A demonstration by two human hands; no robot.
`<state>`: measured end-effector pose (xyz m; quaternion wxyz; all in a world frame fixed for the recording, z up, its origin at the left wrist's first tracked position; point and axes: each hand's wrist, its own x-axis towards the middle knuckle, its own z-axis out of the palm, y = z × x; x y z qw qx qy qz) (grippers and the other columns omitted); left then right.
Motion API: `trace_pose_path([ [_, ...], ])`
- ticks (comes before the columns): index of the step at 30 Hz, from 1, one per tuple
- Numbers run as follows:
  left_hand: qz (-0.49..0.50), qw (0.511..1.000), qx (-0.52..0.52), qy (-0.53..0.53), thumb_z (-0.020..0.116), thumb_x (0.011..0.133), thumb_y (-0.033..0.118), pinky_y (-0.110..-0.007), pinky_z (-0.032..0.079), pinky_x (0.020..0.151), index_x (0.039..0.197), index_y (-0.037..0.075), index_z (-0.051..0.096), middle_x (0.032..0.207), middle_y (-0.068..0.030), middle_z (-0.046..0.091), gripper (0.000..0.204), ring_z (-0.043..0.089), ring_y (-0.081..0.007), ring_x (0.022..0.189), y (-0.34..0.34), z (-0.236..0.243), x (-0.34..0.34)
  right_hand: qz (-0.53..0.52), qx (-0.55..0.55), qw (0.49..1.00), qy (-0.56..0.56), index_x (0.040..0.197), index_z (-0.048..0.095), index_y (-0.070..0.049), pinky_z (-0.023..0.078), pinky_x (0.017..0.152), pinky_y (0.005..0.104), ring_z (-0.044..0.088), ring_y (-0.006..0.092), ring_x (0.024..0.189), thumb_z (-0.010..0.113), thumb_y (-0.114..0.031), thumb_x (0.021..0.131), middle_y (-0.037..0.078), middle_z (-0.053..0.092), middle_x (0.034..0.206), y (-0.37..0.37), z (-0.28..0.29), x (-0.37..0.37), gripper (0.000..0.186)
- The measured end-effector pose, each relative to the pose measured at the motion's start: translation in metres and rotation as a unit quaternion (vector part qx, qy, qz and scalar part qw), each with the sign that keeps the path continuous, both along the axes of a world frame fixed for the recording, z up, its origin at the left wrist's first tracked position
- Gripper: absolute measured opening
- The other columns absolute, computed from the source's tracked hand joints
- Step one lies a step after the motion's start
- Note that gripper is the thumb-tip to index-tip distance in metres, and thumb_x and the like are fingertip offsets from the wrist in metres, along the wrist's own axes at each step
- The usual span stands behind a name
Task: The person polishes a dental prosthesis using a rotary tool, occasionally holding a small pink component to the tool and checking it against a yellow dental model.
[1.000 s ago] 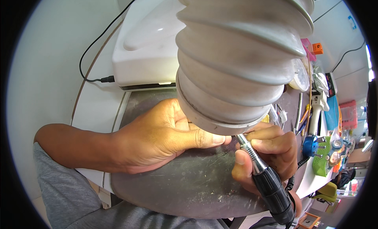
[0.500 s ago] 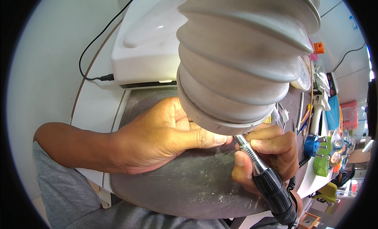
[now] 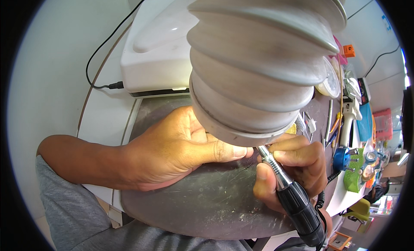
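A ribbed pale hose (image 3: 254, 61) with a rigid round rim hangs over both hands, hiding their farthest fingertips. My left hand (image 3: 181, 149) is closed in a pinch below that rim; whatever lies between its fingers is too hidden to make out. My right hand (image 3: 302, 162) grips a black-and-silver rotary handpiece (image 3: 295, 203), its coiled cord trailing behind it. The handpiece's metal nose points up-left, toward my left thumb, with its tip under the rim. Both hands are over a scuffed dark grey work surface (image 3: 185, 212).
A white machine (image 3: 151, 69) with a black cable sits at the back left. On the right lie a white tool (image 3: 349, 121), a blue fixture (image 3: 340, 160), a green holder (image 3: 353, 182), a blue tray (image 3: 364, 121) and several slim tools. Farther right are a yellow-green chair (image 3: 358, 210) and a dark, indistinct shape.
The hose's rim has shifted slightly right and back left again. My hands and the handpiece show almost no movement.
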<state>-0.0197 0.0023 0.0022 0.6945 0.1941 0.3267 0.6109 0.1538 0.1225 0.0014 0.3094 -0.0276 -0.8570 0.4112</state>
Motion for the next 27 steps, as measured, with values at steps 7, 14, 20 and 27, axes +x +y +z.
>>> trace_pose_path([
  [7,0.012,1.0,0.006,-0.004,0.059,0.089,0.001,-0.027,0.044,0.094,0.128,-0.003,0.045,0.108,-0.0081,0.058,0.041,0.056,-0.012,0.103,-0.0004,-0.0043,0.0011,0.004,-0.004,1.0,-0.008,0.097,0.041,-0.002,0.047,0.071,0.0304,0.057,0.0181,0.074,0.065,-0.005,0.079,0.015,0.057,0.082,0.0,-0.0005,-0.0007,0.03],
  [14,0.017,1.0,0.003,-0.007,0.06,0.088,0.001,-0.027,0.045,0.093,0.125,-0.003,0.047,0.107,-0.0082,0.059,0.04,0.056,-0.0128,0.102,0.0005,0.0001,0.0017,0.021,0.01,1.0,0.014,0.099,0.042,-0.003,0.048,0.077,0.0366,0.059,0.0228,0.081,0.066,-0.004,0.077,0.012,0.057,0.082,0.0067,-0.0042,-0.0005,0.032],
  [20,0.021,1.0,-0.001,-0.001,0.061,0.088,0.001,-0.028,0.046,0.093,0.122,-0.002,0.051,0.107,-0.0086,0.059,0.035,0.057,-0.0138,0.102,-0.0008,-0.0006,0.0017,0.002,-0.02,1.0,0.021,0.096,0.051,-0.006,0.054,0.083,0.038,0.064,0.0328,0.101,0.076,-0.002,0.071,0.008,0.059,0.084,0.0046,-0.0051,-0.0012,0.036],
  [27,0.034,0.999,0.003,0.006,0.06,0.088,0.001,-0.028,0.046,0.093,0.118,0.0,0.053,0.108,-0.0088,0.059,0.031,0.057,-0.0143,0.103,0.0003,-0.0029,0.0039,0.039,0.031,0.999,0.014,0.1,0.041,-0.003,0.048,0.08,0.0392,0.06,0.0242,0.079,0.065,-0.005,0.079,0.012,0.056,0.079,0.0067,-0.0028,-0.0027,0.032],
])
